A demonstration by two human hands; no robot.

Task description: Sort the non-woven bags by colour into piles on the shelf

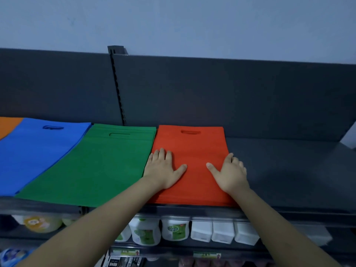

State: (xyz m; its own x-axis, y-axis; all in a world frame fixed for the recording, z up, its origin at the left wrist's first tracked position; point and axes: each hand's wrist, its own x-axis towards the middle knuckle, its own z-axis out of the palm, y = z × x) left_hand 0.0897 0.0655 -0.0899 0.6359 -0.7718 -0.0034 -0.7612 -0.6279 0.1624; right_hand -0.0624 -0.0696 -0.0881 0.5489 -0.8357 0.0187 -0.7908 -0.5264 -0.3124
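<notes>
Four colour piles of flat non-woven bags lie side by side on the dark shelf [289, 170]: orange [8, 126] at the far left, then blue [36, 153], green [100, 164] and red [190, 151]. My left hand [163, 170] rests flat on the left part of the red pile, fingers straight and spread. At the pile's right edge my right hand [230, 172] lies with the thumb stretched over the red fabric and the fingers bent down over the side. The red bag's cut-out handle faces the back panel.
The shelf's dark back panel [212, 93] and a slotted upright [118, 89] stand behind the piles. Bare shelf stretches right of the red pile. Below the shelf sit white bottles [175, 229], white containers [221, 232] and price tags [207, 255].
</notes>
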